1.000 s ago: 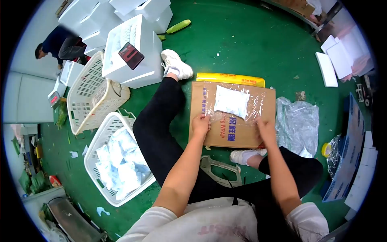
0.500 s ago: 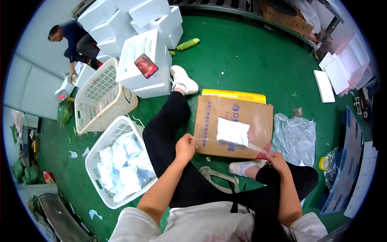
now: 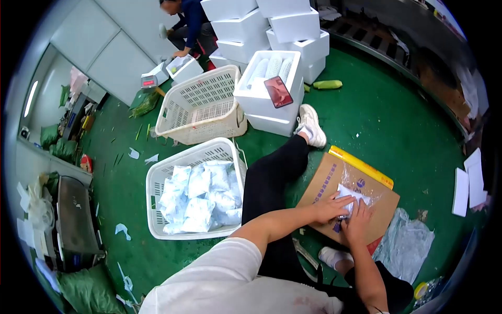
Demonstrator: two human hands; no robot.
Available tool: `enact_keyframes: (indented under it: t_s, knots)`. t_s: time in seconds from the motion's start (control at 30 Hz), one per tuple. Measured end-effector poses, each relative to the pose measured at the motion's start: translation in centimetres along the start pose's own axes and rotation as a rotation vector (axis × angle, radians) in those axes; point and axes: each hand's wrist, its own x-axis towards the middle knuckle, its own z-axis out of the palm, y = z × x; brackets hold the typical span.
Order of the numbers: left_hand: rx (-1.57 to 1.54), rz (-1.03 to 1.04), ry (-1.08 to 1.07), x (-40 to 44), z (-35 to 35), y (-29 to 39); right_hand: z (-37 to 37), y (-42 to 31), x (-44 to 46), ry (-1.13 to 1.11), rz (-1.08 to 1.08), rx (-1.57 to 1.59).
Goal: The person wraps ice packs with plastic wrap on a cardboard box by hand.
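Note:
A white packet (image 3: pixel 351 194) lies on brown cardboard (image 3: pixel 320 180) printed with blue characters, with wrinkled clear film around it. My left hand (image 3: pixel 333 207) rests on the packet's left side, its fingers stretched out. Close beside it, my right hand (image 3: pixel 357 222) presses on the packet's near side with extended fingers. Both hands partly cover the packet. Along the cardboard's far edge runs a long yellow strip or box (image 3: pixel 361 166). Left of my leg, a white plastic basket (image 3: pixel 151 201) holds several similar white packets (image 3: pixel 200 212).
An empty-looking cream basket (image 3: pixel 201 133) stands farther off, beside a foam box (image 3: pixel 269 112) with a phone (image 3: pixel 278 92) on it. Stacked foam boxes (image 3: pixel 240 29) and a crouching person (image 3: pixel 193 23) are behind. A crumpled plastic sheet (image 3: pixel 405 243) lies right of the cardboard.
Both hands have left the film at the cardboard's near corners and come together on the packet. My view has turned left, and the cardboard appears rotated and farther right.

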Motion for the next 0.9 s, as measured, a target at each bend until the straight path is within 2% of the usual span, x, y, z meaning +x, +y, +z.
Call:
enact_keyframes:
  t_s: [0.03, 0.17, 0.23, 0.3, 0.4, 0.43, 0.47, 0.53, 0.6, 0.67, 0.77, 0.87, 0.9]
  knots:
    - [0.038, 0.096, -0.001, 0.0, -0.2, -1.4, -0.3, 0.4, 0.7, -0.041, 0.008, -0.017]
    - [0.219, 0.125, 0.077, 1.7, -0.4, -3.4, -0.5, 2.3, 3.4, -0.049, -0.108, -0.036]
    - [0.126, 0.143, 0.115, 2.4, 0.9, -4.2, -2.2, 1.7, 4.7, -0.008, -0.163, 0.033]
    - [-0.029, 0.213, 0.157, 2.9, -0.1, -5.1, -4.3, 2.0, 5.7, -0.232, -0.107, 0.183]
    - [-0.554, -0.067, -0.129, 2.3, -4.1, -1.9, -5.3, 4.0, 6.6, -0.622, -0.038, 0.324]
    - [-0.630, -0.152, 0.023, 2.2, -2.4, -1.3, -4.7, 4.8, 7.0, -0.711, 0.000, 0.391]
    - [-0.687, -0.342, -0.017, 1.9, -1.0, -1.6, -3.7, 5.6, 7.0, -0.805, 0.046, 0.465]
    - [-0.705, -0.398, 0.313, 1.9, 2.7, -1.6, 0.3, 8.0, 8.3, -0.910, -0.061, 0.391]
    - [-0.835, -0.740, 0.160, 3.1, 2.0, -1.3, -3.9, 3.9, 8.4, -0.748, 0.071, 0.104]
    - [-0.813, -0.840, 0.375, 4.0, 5.5, -3.8, -0.3, 4.1, 5.4, -0.073, -0.164, 0.210]
    - [-0.666, -1.074, 0.153, 6.1, 3.2, -2.9, -2.4, 0.0, 2.4, -0.154, -0.076, 0.017]
    - [-0.682, -1.066, 0.039, 6.9, 4.0, -5.4, 0.6, 0.7, 3.3, -0.049, -0.016, -0.096]
    - [-0.466, -1.024, -0.050, 7.6, 2.6, -5.4, 0.7, 0.9, 4.1, -0.045, 0.004, -0.105]
